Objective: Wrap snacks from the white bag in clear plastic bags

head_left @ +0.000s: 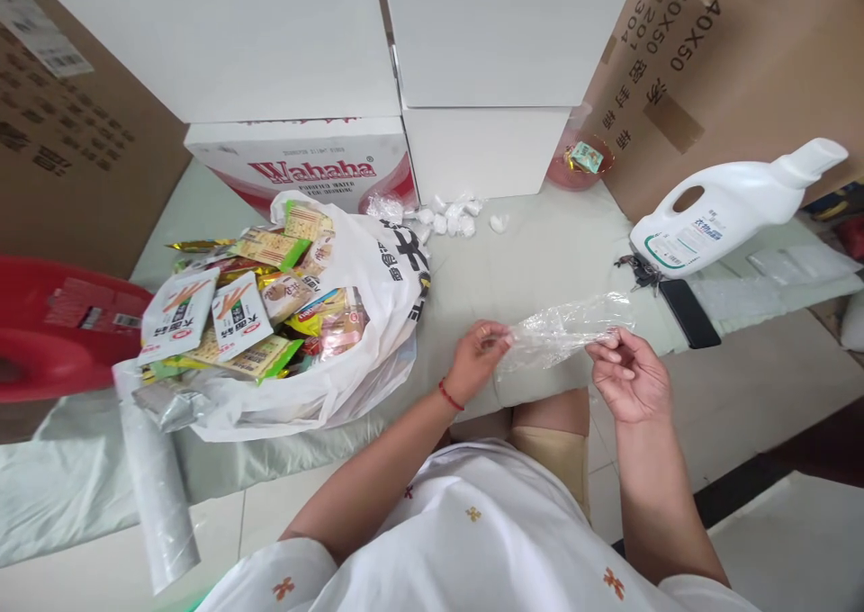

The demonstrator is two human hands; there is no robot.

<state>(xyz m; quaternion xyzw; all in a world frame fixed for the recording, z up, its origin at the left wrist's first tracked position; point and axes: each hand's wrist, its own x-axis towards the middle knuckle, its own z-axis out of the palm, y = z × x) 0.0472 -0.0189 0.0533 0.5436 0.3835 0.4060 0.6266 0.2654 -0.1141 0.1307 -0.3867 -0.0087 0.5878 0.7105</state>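
A clear plastic bag [557, 331] is stretched between both hands above the front edge of the cloth-covered table [472, 279]. My left hand [476, 360] pinches its left end, with a red string around the wrist. At the other end, the fingers of my right hand [627, 369] are closed on the plastic, palm turned up. To the left stands a white shopping bag [368, 324], open and full of packaged snacks [243, 315]. Small crumpled white bundles [454, 216] lie behind, near the boxes.
A white detergent bottle [722, 211], keys [638, 270] and a black phone [689, 313] are at the right. A red container [60, 324] and a plastic roll [158, 495] are at the left. A Wahaha box [303, 162] and a pink bowl [580, 162] stand behind.
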